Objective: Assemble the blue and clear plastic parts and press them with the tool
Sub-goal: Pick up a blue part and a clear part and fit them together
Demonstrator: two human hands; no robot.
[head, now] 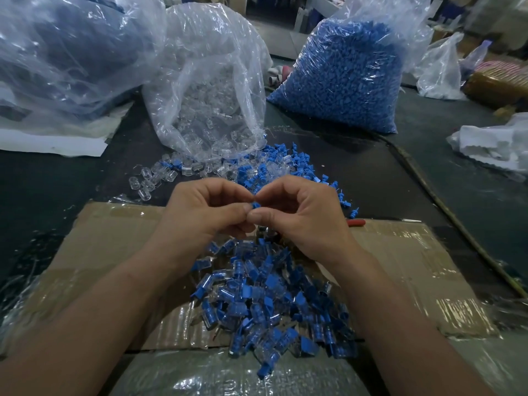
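Left grip [205, 215] and right grip [303, 221] pinch one blue part [255, 205] above the cardboard sheet [100, 238]; many joined pieces [271, 304] lie heaped on that sheet, many loose parts [228, 167] wait beyond it

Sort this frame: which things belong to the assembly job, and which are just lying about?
Job: left hand, right hand, blue part pinched between them, assembled pile, clear-parts bag, blue-parts bag.
Lying about: white foam, brown bundle, small plastic bag.
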